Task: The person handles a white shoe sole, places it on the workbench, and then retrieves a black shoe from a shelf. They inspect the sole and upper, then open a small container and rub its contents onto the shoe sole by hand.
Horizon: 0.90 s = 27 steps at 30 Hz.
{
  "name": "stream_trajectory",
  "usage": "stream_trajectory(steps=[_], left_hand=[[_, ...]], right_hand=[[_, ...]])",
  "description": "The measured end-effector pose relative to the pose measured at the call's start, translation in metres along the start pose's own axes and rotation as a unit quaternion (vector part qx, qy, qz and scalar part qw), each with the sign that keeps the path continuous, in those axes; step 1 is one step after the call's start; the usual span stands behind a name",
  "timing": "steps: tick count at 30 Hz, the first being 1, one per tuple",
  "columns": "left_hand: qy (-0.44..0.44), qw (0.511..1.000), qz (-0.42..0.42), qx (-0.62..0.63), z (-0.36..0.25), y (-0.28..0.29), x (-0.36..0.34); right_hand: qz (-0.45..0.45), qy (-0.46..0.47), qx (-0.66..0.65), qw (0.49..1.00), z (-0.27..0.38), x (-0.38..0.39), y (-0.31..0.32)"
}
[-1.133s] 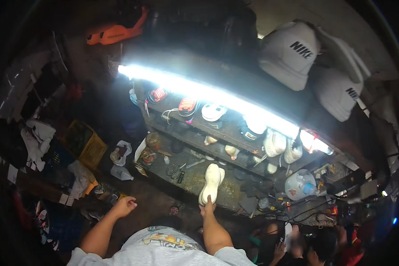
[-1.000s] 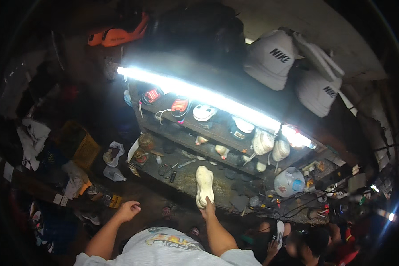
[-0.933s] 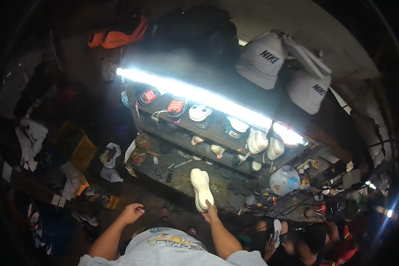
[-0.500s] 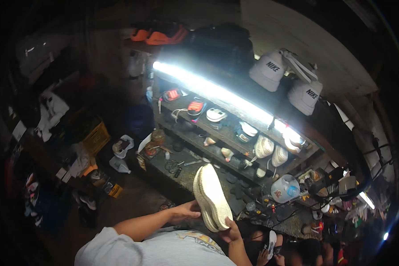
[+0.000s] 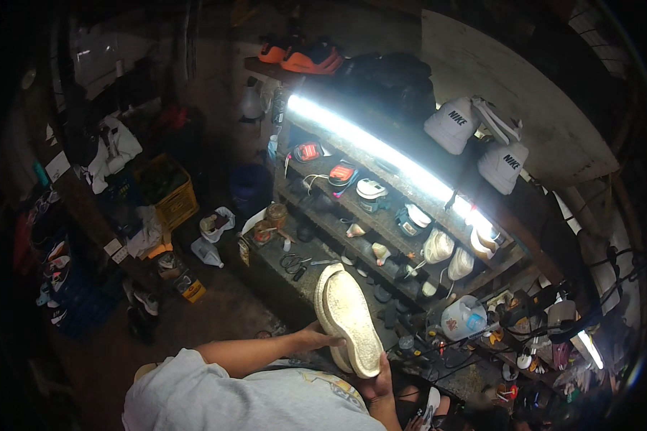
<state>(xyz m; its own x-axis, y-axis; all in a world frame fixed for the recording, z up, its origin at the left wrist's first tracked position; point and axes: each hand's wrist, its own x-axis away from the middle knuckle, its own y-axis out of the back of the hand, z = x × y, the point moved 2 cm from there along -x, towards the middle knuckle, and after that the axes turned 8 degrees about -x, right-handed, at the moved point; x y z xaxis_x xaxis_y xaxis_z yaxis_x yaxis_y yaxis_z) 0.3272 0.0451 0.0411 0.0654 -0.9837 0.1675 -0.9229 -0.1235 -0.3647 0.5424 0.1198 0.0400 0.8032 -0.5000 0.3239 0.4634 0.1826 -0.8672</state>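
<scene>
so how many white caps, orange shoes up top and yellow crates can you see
white caps: 2
orange shoes on the top shelf: 2
yellow crates: 1
total: 5

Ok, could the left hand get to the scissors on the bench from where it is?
Probably yes. The left hand rests on the pale shoe sole, and the scissors lie just beyond on the bench with nothing between; it would have to release the sole.

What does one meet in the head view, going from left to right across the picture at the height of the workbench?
Yellow crate → white plastic jug → glass jar → pale shoe sole held in both hands → clear plastic container.
</scene>
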Motion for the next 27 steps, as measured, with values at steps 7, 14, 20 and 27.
stream_trajectory(steps=[7, 14, 20, 27], left_hand=[[0.022, 0.957, 0.148, -0.25, -0.047, 0.02, 0.005], [-0.275, 0.81, -0.234, -0.462, -0.294, 0.199, 0.006], [-0.43, 0.677, -0.404, -0.441, -0.516, 0.236, -0.021], [-0.325, 0.63, -0.32, -0.629, -0.585, 0.257, -0.08]], right_hand=[[0.049, 0.076, -0.02, 0.996, 0.004, 0.006, -0.026], [-0.016, 0.182, 0.013, 0.983, 0.012, 0.024, -0.027], [-0.056, 0.224, -0.004, 0.973, -0.01, 0.019, -0.034], [-0.105, 0.279, -0.038, 0.954, -0.061, -0.016, -0.051]])
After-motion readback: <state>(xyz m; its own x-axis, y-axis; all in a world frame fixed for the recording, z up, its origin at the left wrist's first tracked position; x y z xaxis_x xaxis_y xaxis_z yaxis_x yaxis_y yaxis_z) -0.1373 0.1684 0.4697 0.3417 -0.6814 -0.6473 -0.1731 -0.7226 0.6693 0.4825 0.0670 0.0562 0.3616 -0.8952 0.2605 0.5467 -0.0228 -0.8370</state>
